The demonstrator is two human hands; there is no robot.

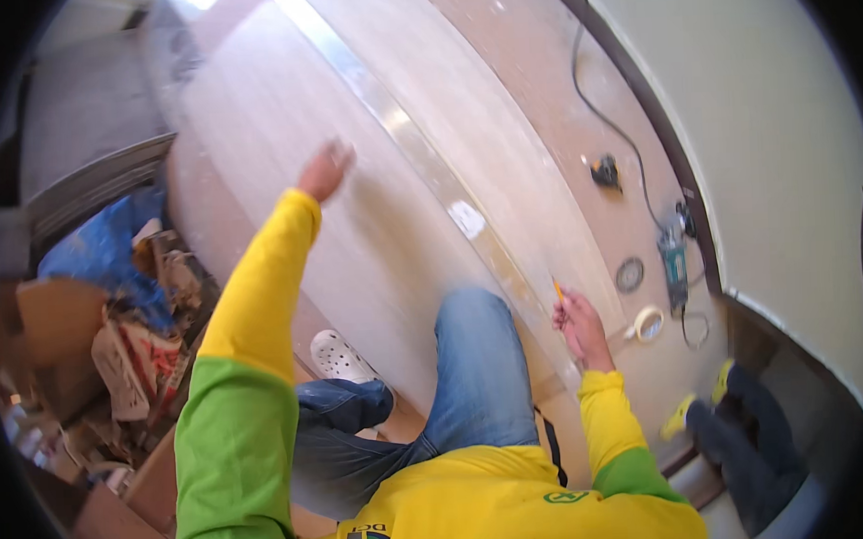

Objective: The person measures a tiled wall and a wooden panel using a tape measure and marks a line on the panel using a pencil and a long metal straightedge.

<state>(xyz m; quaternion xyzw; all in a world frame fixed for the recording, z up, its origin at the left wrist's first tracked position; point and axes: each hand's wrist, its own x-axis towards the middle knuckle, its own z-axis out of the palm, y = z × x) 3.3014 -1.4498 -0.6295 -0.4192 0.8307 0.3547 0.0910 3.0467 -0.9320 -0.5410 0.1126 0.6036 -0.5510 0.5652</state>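
A long pale wooden board (261,104) lies on the floor in front of me, with a long metal straightedge (427,162) running along it from the far side toward my right hand. My right hand (578,326) is closed on a yellow-orange pencil (559,289), close beside the near end of the straightedge. My left hand (327,170) is over the board, left of the straightedge. It is blurred, so its finger posture is unclear, and I see nothing in it. A white patch (466,219) sits on the straightedge.
Right of the board lie an angle grinder (674,264) with its cord, a grinding disc (630,274), a masking tape roll (650,324) and a small dark tool (605,172). Cardboard and a blue plastic bag (108,247) pile up at left. Another person's legs (747,439) are at lower right.
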